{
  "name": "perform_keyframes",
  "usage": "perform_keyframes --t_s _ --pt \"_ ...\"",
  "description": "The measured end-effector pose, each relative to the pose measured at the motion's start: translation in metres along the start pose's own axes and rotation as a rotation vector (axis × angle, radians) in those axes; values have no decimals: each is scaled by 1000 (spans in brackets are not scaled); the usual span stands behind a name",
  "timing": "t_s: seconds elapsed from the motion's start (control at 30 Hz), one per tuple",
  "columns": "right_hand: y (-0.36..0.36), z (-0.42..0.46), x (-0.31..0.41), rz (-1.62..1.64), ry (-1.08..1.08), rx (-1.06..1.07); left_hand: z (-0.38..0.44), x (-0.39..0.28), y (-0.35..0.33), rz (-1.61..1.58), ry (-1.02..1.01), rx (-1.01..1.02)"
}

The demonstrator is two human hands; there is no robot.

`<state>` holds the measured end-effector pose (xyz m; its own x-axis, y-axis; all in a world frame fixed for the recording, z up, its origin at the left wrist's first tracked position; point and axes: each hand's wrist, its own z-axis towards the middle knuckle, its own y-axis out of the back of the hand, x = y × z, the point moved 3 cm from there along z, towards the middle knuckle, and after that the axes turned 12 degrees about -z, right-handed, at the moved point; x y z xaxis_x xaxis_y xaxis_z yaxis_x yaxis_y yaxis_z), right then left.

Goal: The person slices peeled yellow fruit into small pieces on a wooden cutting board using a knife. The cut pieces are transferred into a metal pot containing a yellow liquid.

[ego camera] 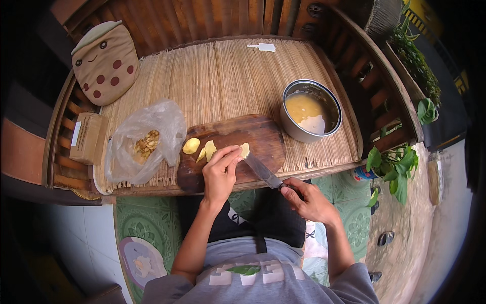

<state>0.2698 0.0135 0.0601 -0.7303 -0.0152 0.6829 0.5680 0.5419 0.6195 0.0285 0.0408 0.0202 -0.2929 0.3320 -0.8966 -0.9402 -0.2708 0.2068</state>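
My left hand point(221, 171) pinches a small pale-yellow piece point(245, 150), perhaps peeled potato, above the wooden cutting board point(258, 131). In my right hand point(309, 199) is the dark handle of a kitchen knife point(264, 171); its blade tip touches or lies close beside the piece. On the board's left part lie a rounded yellow chunk point(191, 146) and thin cut pieces point(209, 150), partly behind my left fingers. Left of the board, a translucent plastic bag point(167, 117) holds brownish peelings or scraps point(147, 145). A metal pot point(303, 133) with cloudy liquid and yellow contents stands to the right.
A slatted wooden bench point(387, 76) bears a woven mat point(212, 76). A cardboard box point(91, 138) and a face-patterned cushion point(106, 68) sit at the left. A small white board-shaped object point(265, 47) lies at the back. Leafy plants point(398, 171) stand beyond the right edge.
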Motion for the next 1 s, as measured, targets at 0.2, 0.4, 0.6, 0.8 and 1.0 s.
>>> perform_keyframes --t_s 0.2,0.4,0.6,0.8,1.0 --pt "74 -22 24 -142 -69 -124 53 -33 -44 -75 -128 54" --pt "158 -15 27 -343 -219 -156 103 -22 -131 114 -252 370" --pt "199 34 12 -546 -354 40 111 -23 -174 434 -353 697" --pt "208 48 10 -588 -389 113 122 -28 -186 832 -103 979" --pt "209 32 24 -695 -412 10 125 -30 -176 825 -108 971"
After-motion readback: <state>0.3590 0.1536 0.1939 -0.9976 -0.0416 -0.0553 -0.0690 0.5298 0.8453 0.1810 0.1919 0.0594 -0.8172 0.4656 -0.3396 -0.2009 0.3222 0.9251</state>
